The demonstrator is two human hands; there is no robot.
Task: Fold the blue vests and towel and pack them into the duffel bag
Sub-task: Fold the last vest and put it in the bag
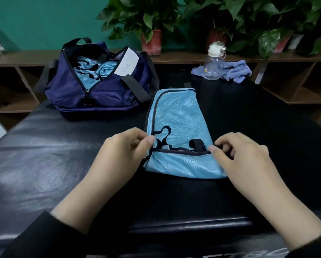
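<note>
Head view looks down on a black padded worktop (44,164). On the far left sits the dark blue duffel bag (92,84). Its zip is open, and light blue vests (92,69) are bunched up inside it. A white paper tag (127,61) sticks up at the open top. Black straps hang off the sides of the bag.

Nearer the person, the left hand (126,151) reaches in from a black sleeve (34,239). Its fingers (148,141) are curled and pinch the left edge of a light blue vest (176,127) where the cloth is turned over. This vest lies flat in the middle of the worktop, just to the right of the bag. It has dark trim along its edges, and thin black loops lie on top of it. The near part is doubled over, so a fold line runs across between the two hands.

The right hand (245,157) pinches the right end of that same fold with curled fingers (214,148).

Far back on the right stands a clear water bottle (214,62) with a white lid. A purple-blue towel (234,70) lies crumpled behind and beside it, touching it. Behind all this runs a brown shelf (193,57) with green plants in red pots (152,41), against a green wall (44,19).
</note>
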